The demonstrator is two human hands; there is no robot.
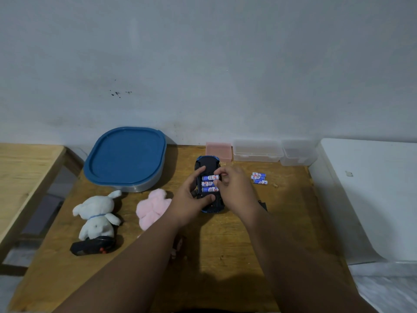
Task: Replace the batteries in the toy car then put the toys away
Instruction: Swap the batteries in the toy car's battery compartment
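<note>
A blue toy car (207, 162) lies upside down on the wooden table (225, 245), its battery bay uncovered with three blue-and-white batteries (208, 183) side by side in it. My left hand (191, 197) grips the car's left side and near end. My right hand (234, 188) rests on the car's right side, fingertips pinching the right ends of the upper batteries. A few loose batteries (259, 178) lie on the table to the right. A small black piece (262, 205) peeks out beyond my right wrist.
A blue-lidded container (126, 158) stands at the back left. A white plush (97, 219), a pink plush (152, 207) and a black remote (92, 246) lie left of my arms. A pink box (219, 150) and clear plastic boxes (257, 150) line the wall.
</note>
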